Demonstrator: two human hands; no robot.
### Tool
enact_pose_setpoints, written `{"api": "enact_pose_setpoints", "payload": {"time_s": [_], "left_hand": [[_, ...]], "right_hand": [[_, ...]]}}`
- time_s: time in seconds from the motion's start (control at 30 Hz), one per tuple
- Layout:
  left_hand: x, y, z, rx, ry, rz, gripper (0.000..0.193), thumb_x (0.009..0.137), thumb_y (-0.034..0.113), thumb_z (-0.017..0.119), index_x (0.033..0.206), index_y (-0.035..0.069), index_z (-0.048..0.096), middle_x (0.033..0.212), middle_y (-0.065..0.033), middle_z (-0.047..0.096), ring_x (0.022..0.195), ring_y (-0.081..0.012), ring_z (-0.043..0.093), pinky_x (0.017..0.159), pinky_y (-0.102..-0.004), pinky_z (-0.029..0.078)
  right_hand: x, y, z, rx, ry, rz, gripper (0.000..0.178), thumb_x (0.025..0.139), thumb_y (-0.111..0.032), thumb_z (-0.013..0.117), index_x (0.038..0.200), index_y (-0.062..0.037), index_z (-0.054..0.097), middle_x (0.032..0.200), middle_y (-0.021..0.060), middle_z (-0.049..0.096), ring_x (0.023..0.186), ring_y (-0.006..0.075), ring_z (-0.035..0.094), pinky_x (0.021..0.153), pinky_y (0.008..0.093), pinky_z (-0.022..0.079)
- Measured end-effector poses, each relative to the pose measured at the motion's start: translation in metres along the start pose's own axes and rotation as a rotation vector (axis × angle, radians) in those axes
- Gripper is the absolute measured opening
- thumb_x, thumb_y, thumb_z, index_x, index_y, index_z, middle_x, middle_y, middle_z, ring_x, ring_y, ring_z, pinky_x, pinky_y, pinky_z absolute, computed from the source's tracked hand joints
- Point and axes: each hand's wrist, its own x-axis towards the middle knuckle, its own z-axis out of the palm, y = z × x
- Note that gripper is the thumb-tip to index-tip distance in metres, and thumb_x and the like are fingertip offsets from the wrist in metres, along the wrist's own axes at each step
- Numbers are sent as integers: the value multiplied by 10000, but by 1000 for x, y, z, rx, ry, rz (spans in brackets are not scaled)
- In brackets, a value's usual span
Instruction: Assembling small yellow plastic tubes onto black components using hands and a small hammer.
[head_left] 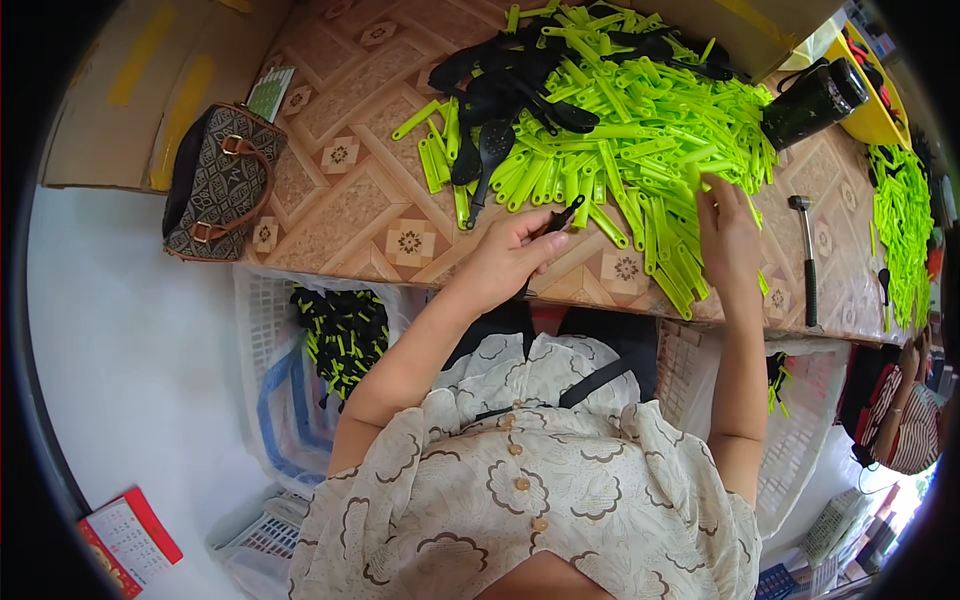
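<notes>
Patterned blouse (520,480) below; left hand (505,258) grips a black piece (560,215), right hand (728,235) fingers green strips (640,130) (grasp unclear).

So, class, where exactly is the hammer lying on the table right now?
In the head view the hammer lies on the right side of the table, just right of the right hand and the pile of green strips, below the dark bottle.

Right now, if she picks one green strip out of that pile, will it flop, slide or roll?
Probably fairly stiff: the green strips lie straight in the pile, none drooping. Likely light, being thin, flat plastic. Flat sides mean no rolling, but the glossy pieces could slide off each other where her right hand reaches in.
</notes>
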Motion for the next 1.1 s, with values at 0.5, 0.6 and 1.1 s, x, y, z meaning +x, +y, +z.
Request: {"api": "enact_pose_setpoints", "payload": {"time_s": [0.5,0.6,1.1], "left_hand": [[-3,-13,7,-142,-35,-81,229,959,144,639,1144,9,637,823,22,619,684,-37,555,654,-202,482],[-4,-16,7,-89,-31,-64,219,962,151,638,1127,7,642,829,22,617,685,-39,553,662,-204,482],[0,-15,6,-132,-21,-78,328,985,121,587,1282,-21,594,905,0,642,746,-49,576,704,-214,505]], "right_hand": [[-13,-37,42,-198,-285,-116,159,904,-179,621,1010,-64,647,892,162,629,724,369,649,632,447,525],[-8,-38,46,-66,-245,-178,167,896,-156,626,1023,-56,666,891,174,641,732,378,647,651,459,524],[8,-62,51,-112,-319,-51,230,832,-212,657,935,-14,603,897,201,653,773,394,657,688,480,526]]}}
